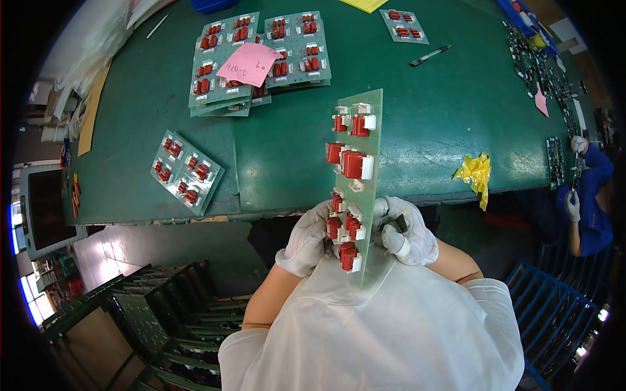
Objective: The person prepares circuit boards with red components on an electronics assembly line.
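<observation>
A pale green circuit board [365, 189] stands nearly upright in front of my chest, turned almost edge-on. Red block-shaped components and white connectors fill its left face. My left hand [308, 240], in a white glove, grips the board low on that component side; some of its fingers are hidden behind the parts. On the board's other side is my right hand [411, 233], gloved too, its fingers closed around a small dark object [399, 223] close to the board's back. What kind of object that is, I cannot make out.
On the green table [287, 156] lie stacked boards [297, 49] with a pink note [249, 64], a loose board [187, 173], another board [405, 27], a pen [430, 56] and a crumpled yellow wrapper [475, 174]. A co-worker in blue [592, 202] handles boards at right. Racks [176, 319] flank me.
</observation>
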